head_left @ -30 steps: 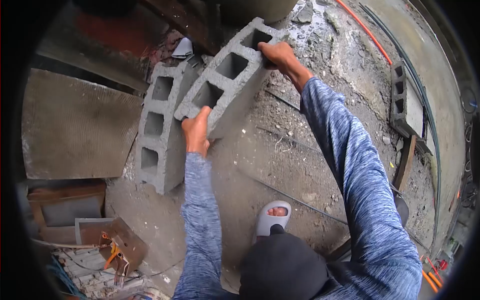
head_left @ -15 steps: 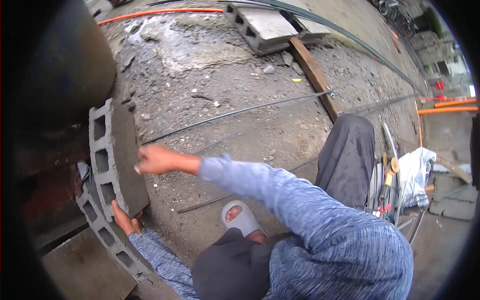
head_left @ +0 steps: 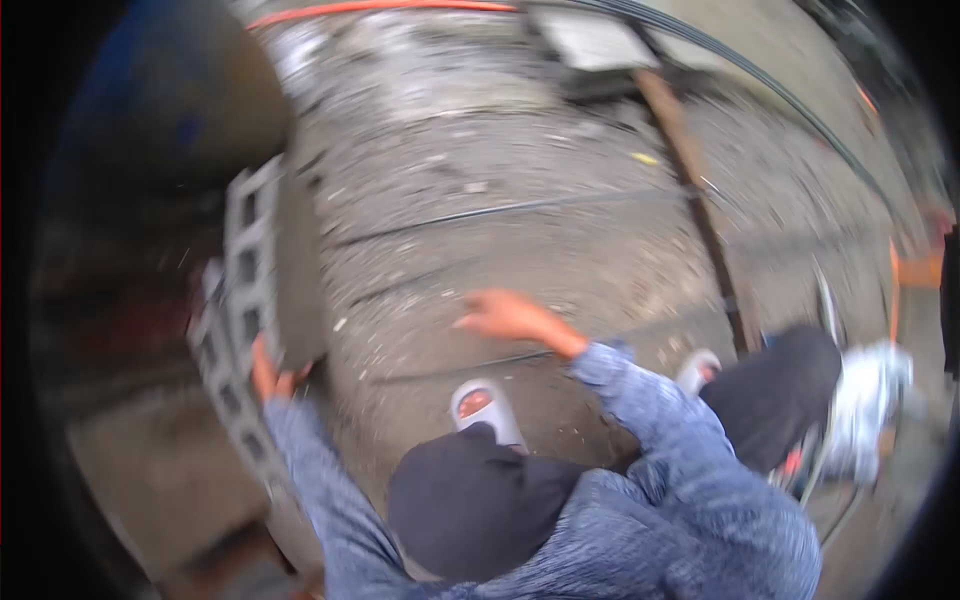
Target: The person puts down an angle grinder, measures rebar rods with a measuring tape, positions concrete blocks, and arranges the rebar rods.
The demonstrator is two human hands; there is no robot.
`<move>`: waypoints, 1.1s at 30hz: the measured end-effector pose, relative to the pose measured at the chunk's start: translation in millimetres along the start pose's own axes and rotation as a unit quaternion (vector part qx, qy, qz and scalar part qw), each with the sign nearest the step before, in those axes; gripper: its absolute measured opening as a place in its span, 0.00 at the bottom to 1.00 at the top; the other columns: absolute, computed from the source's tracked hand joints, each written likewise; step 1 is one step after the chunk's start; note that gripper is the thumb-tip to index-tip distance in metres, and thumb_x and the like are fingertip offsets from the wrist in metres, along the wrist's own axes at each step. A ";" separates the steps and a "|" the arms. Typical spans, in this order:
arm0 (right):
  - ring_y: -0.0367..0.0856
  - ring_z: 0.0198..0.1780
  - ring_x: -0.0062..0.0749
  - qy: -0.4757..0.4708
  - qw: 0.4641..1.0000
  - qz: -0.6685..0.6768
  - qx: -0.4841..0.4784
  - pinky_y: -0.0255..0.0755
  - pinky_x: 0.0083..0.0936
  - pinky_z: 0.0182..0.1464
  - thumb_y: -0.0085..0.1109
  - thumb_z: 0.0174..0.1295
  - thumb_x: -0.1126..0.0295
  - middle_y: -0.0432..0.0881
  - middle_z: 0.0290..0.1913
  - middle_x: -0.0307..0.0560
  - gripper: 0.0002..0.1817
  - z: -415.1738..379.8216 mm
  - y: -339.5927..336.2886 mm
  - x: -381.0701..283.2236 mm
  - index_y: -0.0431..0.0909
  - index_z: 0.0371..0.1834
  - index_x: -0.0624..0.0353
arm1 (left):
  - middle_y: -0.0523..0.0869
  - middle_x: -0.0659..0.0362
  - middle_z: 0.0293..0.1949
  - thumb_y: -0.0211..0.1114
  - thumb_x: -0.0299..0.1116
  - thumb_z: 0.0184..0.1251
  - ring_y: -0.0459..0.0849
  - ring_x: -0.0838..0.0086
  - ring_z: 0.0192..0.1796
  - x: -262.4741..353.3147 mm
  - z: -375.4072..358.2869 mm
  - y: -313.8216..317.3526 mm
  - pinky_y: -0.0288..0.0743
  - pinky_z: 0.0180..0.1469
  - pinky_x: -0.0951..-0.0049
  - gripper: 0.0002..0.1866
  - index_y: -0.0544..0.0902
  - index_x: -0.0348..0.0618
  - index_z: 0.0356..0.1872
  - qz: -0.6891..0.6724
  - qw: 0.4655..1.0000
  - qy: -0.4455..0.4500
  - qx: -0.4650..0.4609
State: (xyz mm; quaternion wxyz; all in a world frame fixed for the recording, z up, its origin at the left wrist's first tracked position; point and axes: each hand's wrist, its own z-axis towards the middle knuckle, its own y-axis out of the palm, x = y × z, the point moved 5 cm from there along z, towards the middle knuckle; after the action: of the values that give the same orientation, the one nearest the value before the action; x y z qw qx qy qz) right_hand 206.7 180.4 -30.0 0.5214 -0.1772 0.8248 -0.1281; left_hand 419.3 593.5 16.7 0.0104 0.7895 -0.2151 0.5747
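A grey hollow concrete block (head_left: 300, 270) stands upright at the left, its row of square holes facing left. My left hand (head_left: 272, 375) grips its lower end, with the thumb on the holed face and the fingers by the bottom edge. Another hollow block (head_left: 225, 385) stands behind and below it, partly covered by the first block and my left arm. Over the dirt to the right hovers my right hand (head_left: 510, 315), apart from the block. It is blurred, its fingers loosely apart with nothing visible in them.
Thin steel bars (head_left: 500, 212) lie across the gravelly ground, with a wooden strip (head_left: 690, 160) to their right. More concrete blocks (head_left: 600, 42) lie at the top. A large dark drum-like object (head_left: 190, 100) stands at upper left. A white sack (head_left: 865, 400) is at right.
My right hand has moved away from the block, to the right. My left hand still holds the block's lower end. The view has shifted, and my other sandal now shows.
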 end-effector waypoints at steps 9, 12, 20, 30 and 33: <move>0.89 0.51 0.52 0.013 0.999 -0.024 0.019 0.80 0.41 0.54 0.68 0.65 0.51 0.89 0.50 0.63 0.30 18.1 -50.5 -22.8 0.83 0.58 0.69 | 0.87 0.56 0.57 0.68 0.61 0.72 0.86 0.70 0.54 -20.7 -114.2 -9.8 0.78 0.44 0.65 0.35 0.79 0.43 0.67 -0.020 0.942 -0.144 0.303; 0.89 0.52 0.54 -0.030 0.994 -0.093 0.047 0.80 0.43 0.54 0.68 0.64 0.52 0.89 0.51 0.65 0.30 28.2 -58.8 -29.0 0.83 0.58 0.69 | 0.88 0.57 0.54 0.68 0.52 0.76 0.88 0.72 0.47 -59.8 -183.5 -32.4 0.78 0.42 0.67 0.27 0.81 0.43 0.63 0.027 0.906 -0.105 0.408; 0.86 0.57 0.60 0.000 0.943 -0.333 0.030 0.80 0.49 0.58 0.66 0.63 0.58 0.88 0.53 0.64 0.22 71.4 -131.6 -1.8 0.86 0.52 0.64 | 0.88 0.60 0.42 0.69 0.39 0.77 0.87 0.75 0.40 -45.8 -205.7 -33.7 0.78 0.42 0.76 0.16 0.84 0.38 0.54 0.037 0.908 -0.085 0.408; 0.80 0.62 0.55 0.066 0.911 -0.324 0.245 0.71 0.52 0.64 0.66 0.67 0.52 0.83 0.57 0.56 0.24 -27.5 -197.3 80.3 0.83 0.58 0.57 | 0.86 0.46 0.54 0.71 0.30 0.70 0.84 0.55 0.57 84.2 4.8 292.6 0.76 0.61 0.55 0.19 0.83 0.37 0.60 0.295 0.896 0.327 -0.053; 0.78 0.63 0.57 0.076 0.877 -0.294 0.372 0.70 0.54 0.64 0.64 0.68 0.55 0.81 0.59 0.56 0.22 -43.3 -230.2 106.0 0.82 0.59 0.57 | 0.85 0.47 0.57 0.70 0.32 0.69 0.81 0.53 0.61 72.8 63.9 361.5 0.72 0.62 0.49 0.20 0.82 0.40 0.61 0.394 0.811 0.417 -0.117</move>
State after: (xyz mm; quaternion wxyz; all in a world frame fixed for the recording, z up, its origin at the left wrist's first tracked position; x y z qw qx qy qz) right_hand 162.4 -71.8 -6.8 0.4230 -0.1943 0.6637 -0.5855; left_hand 367.8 224.8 -22.0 -0.0358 0.3145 -0.5484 0.7740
